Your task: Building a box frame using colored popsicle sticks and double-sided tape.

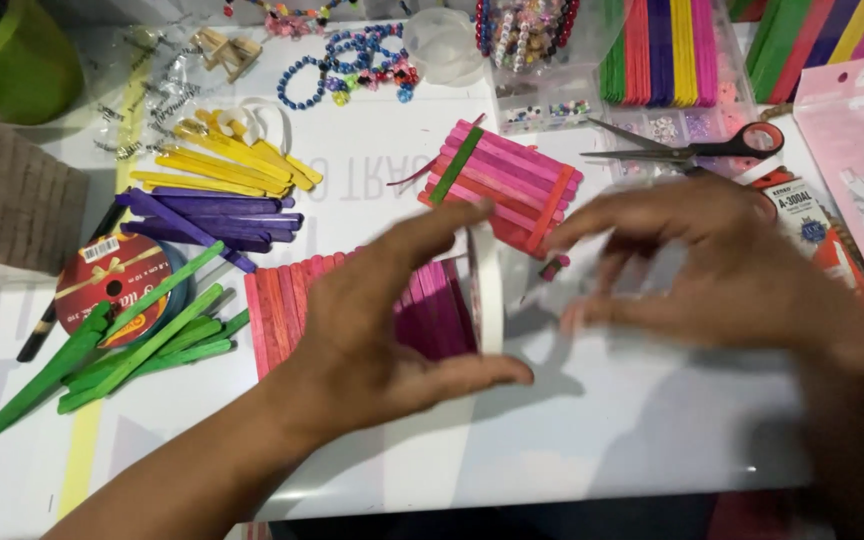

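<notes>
- the left hand (382, 320) is curving in a c-shape, thumb low and fingers high, gripping a white tape roll (487, 290) that is standing on edge on the white surface (602, 420).
- the right hand (712, 270) is hovering just beside the roll, fingers spread and blurred; i cannot tell whether it is pinching anything.
- a flat raft of pink sticks (292, 310) is lying under and behind the left hand, partly hidden by it.
- a second pink stick panel (507, 185), crossed by a green and an orange stick, is sitting just beyond both hands.
- scissors (692, 150) are lying beyond the right hand, near a clear tray of coloured sticks (662, 50).
- loose green sticks (122, 350) and a red ribbon spool (117, 285) are lying out past the left hand; purple sticks (212, 220) and yellow sticks (232, 165) are farther off.
- bead bracelets (352, 60) are lying well beyond the left hand.
- bare surface is opening up beneath both wrists, toward the near edge.
</notes>
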